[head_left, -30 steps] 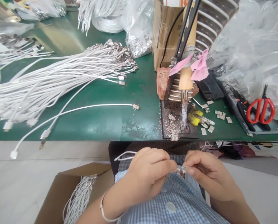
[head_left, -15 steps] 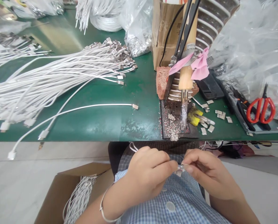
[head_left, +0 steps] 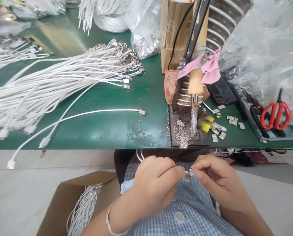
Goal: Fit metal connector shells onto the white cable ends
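Note:
My left hand is closed above the lap, thumb and forefinger pinching the end of a white USB cable. A loop of that cable shows behind the knuckles. At the fingertips sits a small metal connector with tiny coloured bits at its end. My right hand faces it, its thumb and forefinger pinched on a small metal piece that meets the connector. The fingers partly hide both pieces, so I cannot tell whether they are joined.
On the green table lies a bundle of white USB cables. A soldering iron hangs in a stand over a solder-strewn plate. Loose metal shells, a phone and red-handled scissors lie right. A cardboard box stands below.
Both hands have shifted slightly left with the connector between them. The cable loop behind my left hand shows a little wider. Things on the table have not moved.

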{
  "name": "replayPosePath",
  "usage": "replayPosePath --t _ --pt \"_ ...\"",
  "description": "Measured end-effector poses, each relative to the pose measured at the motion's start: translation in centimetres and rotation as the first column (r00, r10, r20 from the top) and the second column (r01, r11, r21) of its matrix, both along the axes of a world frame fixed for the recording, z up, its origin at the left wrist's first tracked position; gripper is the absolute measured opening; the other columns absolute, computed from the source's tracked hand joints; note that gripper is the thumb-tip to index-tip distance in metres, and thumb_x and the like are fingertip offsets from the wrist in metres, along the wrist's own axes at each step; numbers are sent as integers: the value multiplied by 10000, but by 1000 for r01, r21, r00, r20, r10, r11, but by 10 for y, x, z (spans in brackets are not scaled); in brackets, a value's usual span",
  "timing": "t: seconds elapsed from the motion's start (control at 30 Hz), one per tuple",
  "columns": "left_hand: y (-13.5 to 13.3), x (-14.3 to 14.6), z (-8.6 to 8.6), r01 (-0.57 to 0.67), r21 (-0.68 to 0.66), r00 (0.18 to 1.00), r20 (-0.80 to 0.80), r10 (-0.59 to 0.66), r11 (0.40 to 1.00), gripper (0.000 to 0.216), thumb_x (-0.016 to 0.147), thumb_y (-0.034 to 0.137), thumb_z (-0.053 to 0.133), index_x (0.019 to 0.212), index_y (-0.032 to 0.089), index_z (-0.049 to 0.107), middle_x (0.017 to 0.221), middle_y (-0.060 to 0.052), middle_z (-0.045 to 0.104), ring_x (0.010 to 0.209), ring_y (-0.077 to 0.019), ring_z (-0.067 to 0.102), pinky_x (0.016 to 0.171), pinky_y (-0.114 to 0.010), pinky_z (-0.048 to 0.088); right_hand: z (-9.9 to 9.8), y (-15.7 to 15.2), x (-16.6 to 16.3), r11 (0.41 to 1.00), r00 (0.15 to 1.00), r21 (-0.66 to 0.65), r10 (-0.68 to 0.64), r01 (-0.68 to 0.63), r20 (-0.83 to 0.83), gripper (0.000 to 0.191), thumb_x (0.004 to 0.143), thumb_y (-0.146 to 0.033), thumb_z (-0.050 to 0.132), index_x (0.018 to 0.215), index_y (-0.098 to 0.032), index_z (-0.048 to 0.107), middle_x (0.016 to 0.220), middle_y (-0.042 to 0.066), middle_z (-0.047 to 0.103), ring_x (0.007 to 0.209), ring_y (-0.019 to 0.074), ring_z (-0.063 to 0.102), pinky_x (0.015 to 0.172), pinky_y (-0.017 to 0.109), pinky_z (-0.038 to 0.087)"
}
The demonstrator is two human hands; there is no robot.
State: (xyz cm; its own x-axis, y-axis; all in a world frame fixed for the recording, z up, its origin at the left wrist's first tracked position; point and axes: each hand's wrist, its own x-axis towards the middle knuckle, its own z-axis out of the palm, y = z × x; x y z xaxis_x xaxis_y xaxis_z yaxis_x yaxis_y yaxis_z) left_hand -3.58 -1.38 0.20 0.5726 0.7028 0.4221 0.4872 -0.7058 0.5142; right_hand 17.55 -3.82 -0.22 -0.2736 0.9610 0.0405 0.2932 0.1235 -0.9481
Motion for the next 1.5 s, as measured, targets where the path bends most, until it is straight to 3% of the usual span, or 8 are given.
replayPosePath --t 0.27,0.4,0.63,0.73,0.83,1.0,1.27,1.5 --pt "8 4 -5 24 -166 982 190 8 986 127 899 66 533 967 143 608 740 -18 609 633 -121 548 553 -252 411 -4 -5 -4 996 983 -8 -90 90 -158 257 929 -171 564 1142 -315 554 790 -27 616 627 117 572 548 213 465" --pt "11 6 -5 14 -192 974 224 30 981 129 898 62 541 967 148 609 794 -38 649 664 -126 581 588 -250 459 -6 -2 -8 984 940 28 -162 178 -301 168 953 -127 503 1029 -267 554 856 -5 611 716 116 592 632 219 506" --pt "15 10 -3 -1 -139 971 237 34 990 128 892 58 543 962 137 615 780 -42 646 653 -131 583 575 -251 473 -8 3 -7 926 962 267 -244 269 -123 167 901 -66 542 942 -225 567 950 39 599 846 147 586 600 231 488" --pt "14 10 -2 20 -125 980 197 5 992 131 895 59 538 970 132 617 765 -39 642 641 -135 579 559 -254 458 -5 6 0 894 979 416 -198 164 39 261 864 -36 581 1054 -215 595 971 46 643 861 155 619 606 237 510" --pt "12 9 -2 37 -109 988 156 -19 993 121 907 79 527 966 126 620 748 -40 636 640 -146 574 549 -268 435 1 12 7 845 957 531 -97 -66 273 312 887 -60 559 1170 -189 586 920 44 683 797 164 644 678 283 546" --pt "10 8 -1 50 -103 997 71 -43 993 124 904 87 522 937 136 630 733 -30 623 605 -148 538 527 -285 380 10 18 14 785 865 501 85 -364 495 314 919 -68 454 1197 -174 552 812 38 680 680 180 613 624 323 537" --pt "8 6 -3 58 -137 998 45 -52 989 111 921 126 522 920 132 633 725 -29 615 612 -150 530 536 -291 378 11 20 5 788 797 468 46 -399 602 279 893 -23 348 842 -184 570 723 45 669 608 181 606 548 314 469" --pt "10 4 -2 67 -210 992 115 -44 975 102 925 121 522 930 140 622 734 -25 621 624 -139 545 550 -278 389 6 17 10 849 883 463 8 -254 470 204 907 -60 392 881 -188 550 745 36 674 658 168 628 607 290 501"
